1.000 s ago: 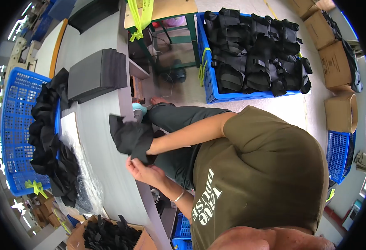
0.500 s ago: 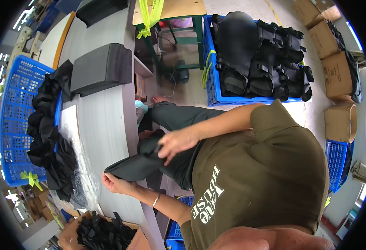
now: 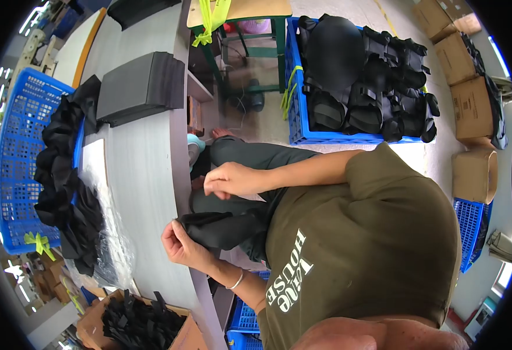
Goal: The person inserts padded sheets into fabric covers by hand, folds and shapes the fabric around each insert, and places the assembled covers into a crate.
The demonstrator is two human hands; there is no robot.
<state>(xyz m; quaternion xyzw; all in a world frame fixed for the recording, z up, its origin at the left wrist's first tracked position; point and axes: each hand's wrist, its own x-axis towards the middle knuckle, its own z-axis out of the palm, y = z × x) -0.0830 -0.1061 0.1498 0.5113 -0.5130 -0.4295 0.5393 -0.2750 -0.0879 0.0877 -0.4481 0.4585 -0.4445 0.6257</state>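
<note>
The left hand (image 3: 183,245) pinches one edge of a soft black fabric piece (image 3: 227,230) between thumb and fingertips; the rest of the cloth lies over the person's lap, beside the near edge of a long pale-grey table (image 3: 142,198). The lap probably bears the weight, so a light pinch seems enough to keep that edge up. The right hand (image 3: 232,181) hangs over the thighs just beyond the cloth, its fingers curled inward; whether anything is between them I cannot tell.

At the far left, a blue perforated plastic basket (image 3: 23,134) stands with a heap of crumpled black fabric pieces (image 3: 69,175) along its near side, presumably put there for easy reach. A squared stack of dark-grey flat sheets (image 3: 130,87) sits on the table, likely piled so to save room. To the right, a blue plastic crate (image 3: 349,140) holds black padded items in close rows, which would keep them orderly.

White lettering on the olive-brown T-shirt (image 3: 355,245) includes "HOUSE"; the word above it looks like "Love", though its shape is unclear. Print on the brown cardboard boxes (image 3: 471,105) at the far right is too small to read.
</note>
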